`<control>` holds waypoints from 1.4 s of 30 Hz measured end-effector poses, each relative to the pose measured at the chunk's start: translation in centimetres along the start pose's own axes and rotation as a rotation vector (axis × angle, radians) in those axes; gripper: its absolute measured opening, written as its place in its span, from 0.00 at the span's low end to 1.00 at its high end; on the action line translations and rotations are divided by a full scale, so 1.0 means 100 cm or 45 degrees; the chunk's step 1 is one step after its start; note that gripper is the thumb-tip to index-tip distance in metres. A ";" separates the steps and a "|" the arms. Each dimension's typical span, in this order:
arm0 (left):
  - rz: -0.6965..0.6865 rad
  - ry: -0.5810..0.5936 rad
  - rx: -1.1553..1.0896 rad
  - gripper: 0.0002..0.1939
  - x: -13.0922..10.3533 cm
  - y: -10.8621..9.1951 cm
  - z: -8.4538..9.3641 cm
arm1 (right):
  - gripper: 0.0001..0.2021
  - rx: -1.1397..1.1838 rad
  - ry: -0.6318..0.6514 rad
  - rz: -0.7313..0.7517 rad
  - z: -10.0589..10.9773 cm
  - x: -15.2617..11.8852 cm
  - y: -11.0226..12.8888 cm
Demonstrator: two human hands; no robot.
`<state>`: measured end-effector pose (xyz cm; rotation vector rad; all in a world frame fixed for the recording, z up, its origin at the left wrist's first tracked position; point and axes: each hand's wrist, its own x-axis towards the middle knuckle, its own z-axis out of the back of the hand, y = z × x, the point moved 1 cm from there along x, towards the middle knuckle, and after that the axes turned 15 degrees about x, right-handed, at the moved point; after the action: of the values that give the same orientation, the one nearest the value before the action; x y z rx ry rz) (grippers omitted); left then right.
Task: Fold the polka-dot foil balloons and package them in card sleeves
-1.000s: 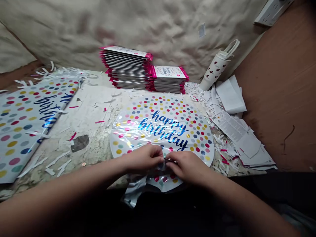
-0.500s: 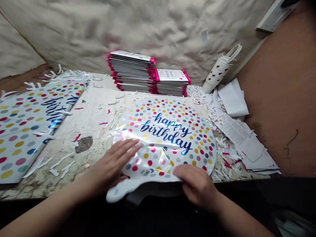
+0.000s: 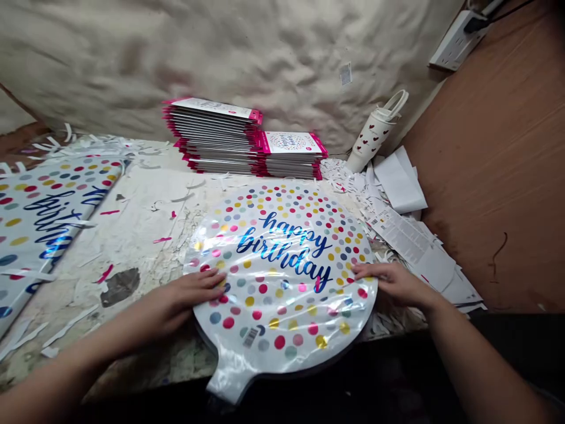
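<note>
A flat white foil balloon (image 3: 282, 318) with coloured dots and blue "happy birthday" lettering lies before me. Its neck points toward me past the table's front edge, and a darker layered rim shows below it. My left hand (image 3: 188, 297) rests on the balloon's left edge, fingers stretched flat over the dots and the thumb low beside the rim. At the opposite edge, my right hand (image 3: 395, 282) has its fingertips on top of the rim, closed around it. The right thumb is hidden.
Another flat dotted sheet (image 3: 39, 235) lies at the left. Stacked pink-edged packets (image 3: 216, 135) and a lower stack (image 3: 293, 150) stand at the back. To their right are a white tumbler with hearts (image 3: 373, 135), loose papers (image 3: 410, 235) and paper strips. A power strip (image 3: 457, 44) is on the wall.
The balloon's near edge, raised and curled before, now lies flat with its neck spread out. My right hand has moved from the near edge to the right edge; my left hand stays at the left side.
</note>
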<state>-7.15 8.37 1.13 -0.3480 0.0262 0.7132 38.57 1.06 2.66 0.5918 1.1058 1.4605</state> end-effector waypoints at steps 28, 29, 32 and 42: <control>0.592 -0.216 0.747 0.33 0.025 -0.047 -0.019 | 0.32 -0.690 -0.343 -0.014 -0.102 0.062 0.044; 0.587 -0.192 0.741 0.33 0.027 -0.047 -0.017 | 0.32 -0.710 -0.450 -0.108 -0.080 0.048 0.030; 0.546 -0.209 0.707 0.36 0.046 -0.059 -0.009 | 0.29 -0.788 -0.690 -0.219 -0.041 0.010 0.006; 0.418 -0.037 0.426 0.44 0.111 -0.113 -0.023 | 0.36 -0.301 -0.882 -0.190 -0.059 0.045 0.024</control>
<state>8.74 6.78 0.80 -0.0102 0.1767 1.0213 31.42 3.77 1.24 0.7501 0.4173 1.1016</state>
